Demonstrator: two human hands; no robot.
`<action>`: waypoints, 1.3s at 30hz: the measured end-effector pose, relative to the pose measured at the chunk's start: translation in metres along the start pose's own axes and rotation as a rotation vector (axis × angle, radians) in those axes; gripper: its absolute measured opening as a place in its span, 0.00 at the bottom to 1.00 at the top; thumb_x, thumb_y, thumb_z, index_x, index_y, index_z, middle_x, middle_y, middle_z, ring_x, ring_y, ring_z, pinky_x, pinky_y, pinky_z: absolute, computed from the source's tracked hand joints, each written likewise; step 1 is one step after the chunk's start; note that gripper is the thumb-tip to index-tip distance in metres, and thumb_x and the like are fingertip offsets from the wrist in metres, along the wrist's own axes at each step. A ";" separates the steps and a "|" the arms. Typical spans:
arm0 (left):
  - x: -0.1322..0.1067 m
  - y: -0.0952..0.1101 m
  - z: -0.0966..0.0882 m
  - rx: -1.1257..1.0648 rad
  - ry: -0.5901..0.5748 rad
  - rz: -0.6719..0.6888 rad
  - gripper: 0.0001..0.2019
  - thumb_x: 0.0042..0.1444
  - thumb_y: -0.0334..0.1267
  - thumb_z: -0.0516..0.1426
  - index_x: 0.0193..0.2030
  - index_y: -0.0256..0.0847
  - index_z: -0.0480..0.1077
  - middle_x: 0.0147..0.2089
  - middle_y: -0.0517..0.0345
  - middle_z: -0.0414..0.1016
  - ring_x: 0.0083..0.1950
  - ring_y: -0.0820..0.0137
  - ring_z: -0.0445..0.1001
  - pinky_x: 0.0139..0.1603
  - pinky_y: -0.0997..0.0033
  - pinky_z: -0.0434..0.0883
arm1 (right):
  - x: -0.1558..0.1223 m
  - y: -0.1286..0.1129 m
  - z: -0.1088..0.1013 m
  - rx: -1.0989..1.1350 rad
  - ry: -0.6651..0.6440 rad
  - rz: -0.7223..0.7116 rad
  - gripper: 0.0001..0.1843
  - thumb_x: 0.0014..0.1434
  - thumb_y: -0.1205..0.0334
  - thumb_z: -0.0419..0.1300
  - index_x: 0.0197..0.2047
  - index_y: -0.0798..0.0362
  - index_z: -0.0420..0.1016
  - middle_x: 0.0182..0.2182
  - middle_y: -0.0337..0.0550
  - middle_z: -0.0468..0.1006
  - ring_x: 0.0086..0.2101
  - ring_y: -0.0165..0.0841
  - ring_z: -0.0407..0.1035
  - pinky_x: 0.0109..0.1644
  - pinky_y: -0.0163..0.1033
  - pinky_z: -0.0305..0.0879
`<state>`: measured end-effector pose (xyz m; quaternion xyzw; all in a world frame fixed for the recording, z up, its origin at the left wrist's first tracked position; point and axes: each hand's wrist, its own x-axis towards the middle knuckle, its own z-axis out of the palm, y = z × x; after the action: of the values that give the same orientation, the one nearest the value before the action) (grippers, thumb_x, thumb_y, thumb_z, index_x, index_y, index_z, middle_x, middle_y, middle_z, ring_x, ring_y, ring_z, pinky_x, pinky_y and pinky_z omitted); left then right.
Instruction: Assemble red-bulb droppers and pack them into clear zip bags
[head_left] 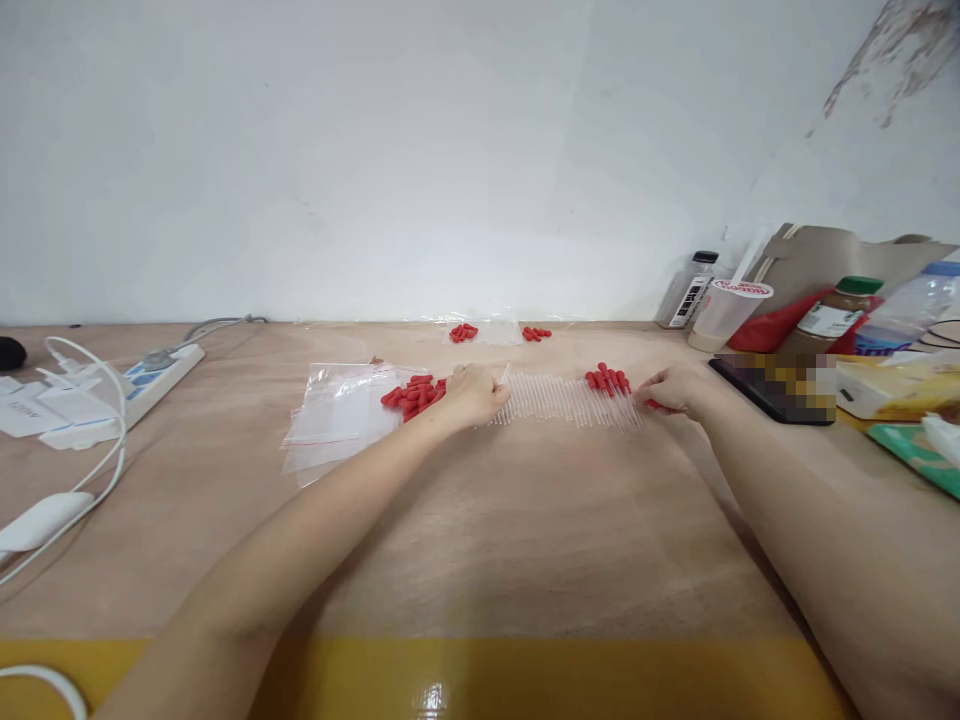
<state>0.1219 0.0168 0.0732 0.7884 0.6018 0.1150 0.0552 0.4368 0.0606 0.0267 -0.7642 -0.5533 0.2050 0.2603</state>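
A row of thin clear tubes (551, 397) lies side by side on the table between my hands. My left hand (474, 394) is closed at the row's left end, with one clear tube (506, 373) tilted up at its fingertips. At the right end, several tubes carry red rubber bulbs (609, 380) on their far ends. Just right of these, my right hand (670, 391) pinches a red rubber bulb (657, 406); whether a tube is attached to it I cannot tell. Loose red bulbs (416, 397) are heaped beside my left hand, which partly hides them.
Clear zip bags (337, 410) lie left of the heap. Small bagged red bulbs (463, 332) rest by the wall. A power strip (157, 378) with white cables is at left. A phone (780, 388), a cup (729, 312) and bottles (832, 315) stand around my right forearm's far side.
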 end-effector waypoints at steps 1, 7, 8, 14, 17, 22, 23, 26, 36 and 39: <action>-0.009 -0.005 -0.001 -0.008 0.015 0.041 0.10 0.53 0.37 0.47 0.26 0.37 0.65 0.33 0.49 0.70 0.40 0.61 0.68 0.39 0.64 0.63 | -0.002 -0.004 -0.002 0.025 0.015 0.029 0.11 0.36 0.63 0.68 0.22 0.58 0.70 0.13 0.39 0.67 0.17 0.27 0.61 0.19 0.32 0.57; -0.046 -0.043 0.014 -0.047 0.227 0.421 0.07 0.59 0.36 0.43 0.36 0.38 0.60 0.32 0.54 0.68 0.32 0.68 0.67 0.33 0.68 0.65 | -0.049 -0.061 0.009 0.297 0.079 -0.189 0.16 0.38 0.52 0.67 0.26 0.56 0.73 0.23 0.44 0.75 0.24 0.30 0.67 0.25 0.33 0.62; -0.048 -0.048 0.018 -0.050 0.240 0.436 0.08 0.60 0.35 0.43 0.38 0.38 0.60 0.33 0.54 0.68 0.33 0.68 0.67 0.34 0.68 0.66 | -0.060 -0.070 0.018 0.328 0.062 -0.226 0.16 0.39 0.52 0.66 0.27 0.56 0.74 0.23 0.44 0.75 0.24 0.30 0.67 0.26 0.33 0.62; -0.055 -0.064 0.040 -0.130 0.411 0.592 0.17 0.58 0.24 0.43 0.51 0.38 0.61 0.45 0.52 0.68 0.46 0.70 0.68 0.45 0.70 0.68 | -0.115 -0.091 0.079 0.340 0.031 -0.728 0.14 0.54 0.53 0.56 0.35 0.53 0.75 0.31 0.43 0.77 0.28 0.30 0.69 0.32 0.35 0.65; -0.057 -0.062 0.044 -0.137 0.422 0.579 0.17 0.56 0.22 0.44 0.49 0.38 0.63 0.45 0.52 0.68 0.46 0.70 0.69 0.44 0.71 0.69 | -0.128 -0.086 0.093 0.285 0.083 -0.899 0.12 0.56 0.57 0.54 0.39 0.52 0.75 0.33 0.44 0.76 0.30 0.30 0.69 0.35 0.36 0.65; -0.057 -0.061 0.043 -0.151 0.419 0.590 0.17 0.55 0.22 0.44 0.48 0.38 0.64 0.45 0.52 0.69 0.46 0.70 0.69 0.46 0.70 0.69 | -0.128 -0.083 0.100 0.269 0.104 -1.014 0.13 0.58 0.62 0.53 0.43 0.54 0.74 0.33 0.46 0.74 0.33 0.31 0.69 0.37 0.36 0.66; -0.057 -0.061 0.043 -0.144 0.421 0.598 0.17 0.55 0.22 0.45 0.48 0.38 0.64 0.45 0.53 0.70 0.47 0.70 0.69 0.46 0.70 0.69 | -0.127 -0.084 0.100 0.259 0.095 -1.028 0.13 0.58 0.62 0.52 0.43 0.54 0.74 0.33 0.46 0.74 0.33 0.31 0.69 0.38 0.36 0.66; -0.055 -0.063 0.044 -0.084 0.451 0.632 0.16 0.55 0.23 0.46 0.48 0.38 0.65 0.44 0.53 0.72 0.46 0.68 0.69 0.46 0.66 0.69 | -0.125 -0.083 0.102 0.234 0.067 -1.061 0.13 0.58 0.62 0.52 0.44 0.51 0.73 0.34 0.45 0.74 0.33 0.31 0.68 0.38 0.37 0.66; -0.053 -0.068 0.048 -0.059 0.476 0.678 0.16 0.56 0.25 0.47 0.48 0.38 0.67 0.44 0.52 0.72 0.46 0.68 0.70 0.45 0.65 0.71 | -0.125 -0.081 0.102 0.240 0.057 -1.108 0.13 0.59 0.60 0.51 0.45 0.49 0.72 0.34 0.44 0.73 0.33 0.30 0.68 0.37 0.36 0.66; -0.052 -0.069 0.050 -0.080 0.487 0.731 0.18 0.55 0.23 0.46 0.49 0.39 0.67 0.44 0.52 0.72 0.45 0.69 0.71 0.43 0.67 0.72 | -0.123 -0.081 0.103 0.253 0.050 -1.132 0.13 0.59 0.60 0.51 0.44 0.50 0.73 0.34 0.45 0.74 0.34 0.31 0.69 0.37 0.36 0.67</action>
<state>0.0563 -0.0121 0.0034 0.8966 0.2737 0.3328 -0.1022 0.2781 -0.0183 0.0001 -0.3169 -0.8406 0.0806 0.4317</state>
